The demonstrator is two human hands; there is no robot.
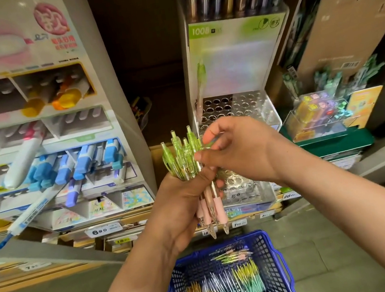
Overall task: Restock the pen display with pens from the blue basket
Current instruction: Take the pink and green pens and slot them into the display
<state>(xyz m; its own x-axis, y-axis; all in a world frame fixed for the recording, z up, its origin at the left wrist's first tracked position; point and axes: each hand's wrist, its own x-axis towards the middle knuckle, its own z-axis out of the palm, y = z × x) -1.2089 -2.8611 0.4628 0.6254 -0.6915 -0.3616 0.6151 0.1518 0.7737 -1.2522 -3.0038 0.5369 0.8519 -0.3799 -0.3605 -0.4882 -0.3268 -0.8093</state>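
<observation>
Scene: a person stands at a stationery shop shelf with a fistful of pens raised in front of the display.
Bundle of pens (pixel 186 157): clear plastic barrels with translucent lime-green clips and push-buttons pointing up. Soft pale-pink rubber sleeves sit low on the barrels and the pointed clear tips hang downward.
Left hand (pixel 179 206): its grip is wrapped round the middle of the bundle, fingers curled tight, holding it upright between the display and the basket.
Right hand (pixel 250 152): its grip is pressed together at the green tops, thumb and forefinger pinching one of the pens in the bundle.
Pen display (pixel 247 107): a clear acrylic rack just behind the hands. Its stepped tiers are drilled with rows of round holes, most of them showing empty, under a glossy green-and-white backing card.
Single pen (pixel 201 74): one matching green-topped pen stands upright in the rack's far left corner.
Blue basket (pixel 265 252): a rigid plastic mesh basket on the floor below the hands.
Basket pens (pixel 232 287): loose heaps of slim pens in gold, lilac, pale blue and mint, with a few pink-and-green ones lying at the far end.
Marker rack (pixel 61 145): a cardboard stand to the left holds chunky blue, yellow and orange capped markers in slanted slots.
</observation>
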